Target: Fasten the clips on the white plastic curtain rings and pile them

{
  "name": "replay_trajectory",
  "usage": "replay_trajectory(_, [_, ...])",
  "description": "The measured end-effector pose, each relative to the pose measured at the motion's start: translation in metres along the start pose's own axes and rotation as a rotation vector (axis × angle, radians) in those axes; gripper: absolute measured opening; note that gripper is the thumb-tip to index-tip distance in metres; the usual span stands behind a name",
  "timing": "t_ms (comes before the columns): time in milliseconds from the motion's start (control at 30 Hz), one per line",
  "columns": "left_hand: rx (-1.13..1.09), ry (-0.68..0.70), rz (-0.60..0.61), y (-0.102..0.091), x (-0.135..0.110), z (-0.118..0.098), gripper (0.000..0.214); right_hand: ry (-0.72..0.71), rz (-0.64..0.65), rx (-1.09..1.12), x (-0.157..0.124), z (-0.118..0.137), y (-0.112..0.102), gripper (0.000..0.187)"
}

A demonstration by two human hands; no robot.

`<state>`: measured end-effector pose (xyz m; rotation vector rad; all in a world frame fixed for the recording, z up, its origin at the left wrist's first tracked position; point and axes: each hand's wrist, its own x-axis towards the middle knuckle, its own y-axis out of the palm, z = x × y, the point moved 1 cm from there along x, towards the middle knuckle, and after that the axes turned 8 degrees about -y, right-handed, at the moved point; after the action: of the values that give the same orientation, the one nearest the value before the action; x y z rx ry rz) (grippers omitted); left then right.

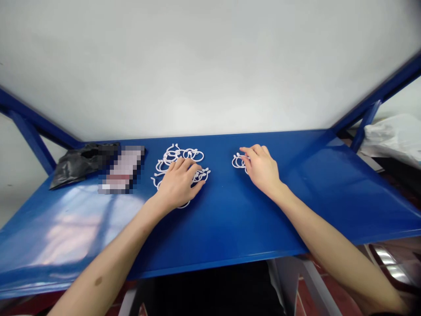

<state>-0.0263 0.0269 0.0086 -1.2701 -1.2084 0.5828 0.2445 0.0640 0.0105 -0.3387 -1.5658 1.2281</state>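
A loose heap of several white plastic rings (179,157) lies on the blue shelf (230,215), left of centre. My left hand (179,182) rests palm down on that heap, its fingers bent over the rings near the right side of the pile. A smaller cluster of white rings (237,161) lies to the right. My right hand (261,169) lies over this cluster with fingers curled onto the rings; whether it grips one is hidden.
A crumpled black plastic bag (79,164) sits at the shelf's back left, with a blurred flat packet (122,170) beside it. Blue frame struts (368,116) rise at both ends. A white wall stands behind. White plastic wrapping (394,136) lies beyond the right strut.
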Motion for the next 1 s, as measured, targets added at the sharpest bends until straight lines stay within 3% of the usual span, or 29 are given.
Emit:
replay_trajectory(200, [0.002,-0.010,0.024,-0.001,0.000,0.001,0.017,-0.057,-0.074,-0.037,0.001,0.003,-0.002,0.027])
replay_trajectory(333, [0.033,0.005,0.010,0.000,0.000,0.001,0.011,-0.105,-0.049,-0.023,0.000,0.012,-0.003,0.027])
replay_trajectory(567, [-0.073,-0.061,-0.149,-0.009,0.005,-0.001,0.014,-0.097,-0.012,0.050,0.000,0.013,-0.002,0.023])
replay_trajectory(667, [-0.238,-0.140,-0.197,-0.017,0.007,-0.005,0.014,-0.144,-0.001,0.167,-0.002,0.024,-0.003,0.023])
replay_trajectory(733, [-0.421,-0.237,-0.167,-0.020,0.007,-0.009,0.013,-0.177,0.021,0.294,-0.005,0.034,-0.003,0.024])
replay_trajectory(833, [-0.823,-0.363,-0.007,-0.017,0.006,-0.016,0.016,-0.158,0.068,0.548,-0.010,0.047,-0.002,0.033])
replay_trajectory(933, [-1.184,-0.378,0.166,-0.009,0.004,-0.024,0.018,-0.087,0.103,0.721,-0.013,0.053,0.000,0.033])
replay_trajectory(1000, [-1.302,-0.364,0.234,-0.004,0.002,-0.028,0.018,-0.043,0.111,0.763,-0.015,0.054,0.002,0.027])
